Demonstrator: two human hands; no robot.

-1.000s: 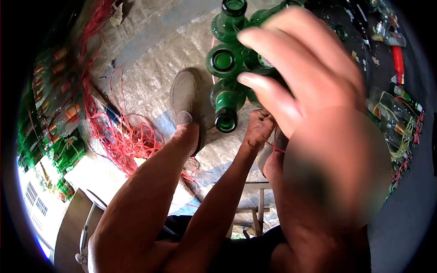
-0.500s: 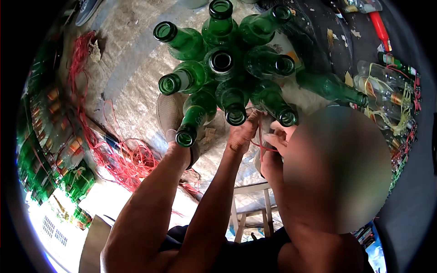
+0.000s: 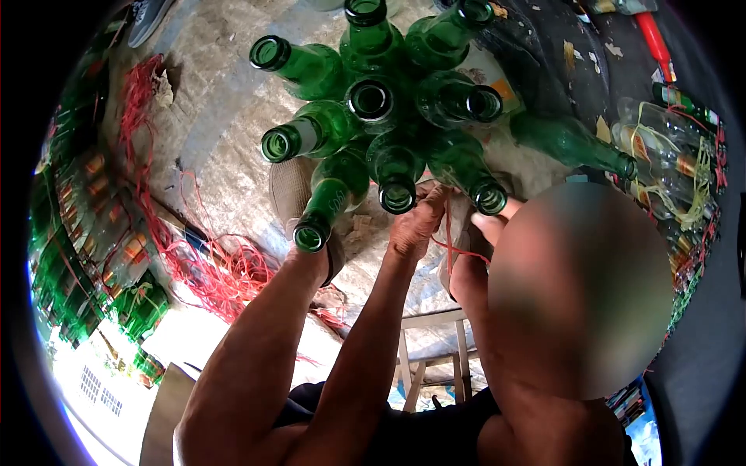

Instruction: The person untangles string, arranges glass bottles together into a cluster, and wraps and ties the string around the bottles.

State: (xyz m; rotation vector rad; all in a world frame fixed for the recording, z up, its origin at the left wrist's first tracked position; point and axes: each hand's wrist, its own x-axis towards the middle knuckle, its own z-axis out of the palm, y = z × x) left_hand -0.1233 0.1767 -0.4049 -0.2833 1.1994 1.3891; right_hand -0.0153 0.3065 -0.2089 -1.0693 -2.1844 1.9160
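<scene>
Where green bottles (image 3: 373, 124) cluster, open-mouthed, contents unclear

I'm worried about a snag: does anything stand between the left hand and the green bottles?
Nothing visible does: the left hand is at the near side of the green bottles, with red string beside it. Whether it touches the glass is hard to tell.

- Ahead, splayed green bottles (image 3: 396, 155) block my left hand (image 3: 417, 221).
- A red strand (image 3: 451, 233) crosses the gap between it and my right hand (image 3: 489, 224).
- On the right, another bottle (image 3: 571, 144) juts across my way.
- Leftward, beyond my shoe (image 3: 287, 189), bare floor (image 3: 217, 132) leaves room up to the red tangle (image 3: 225, 273).
</scene>
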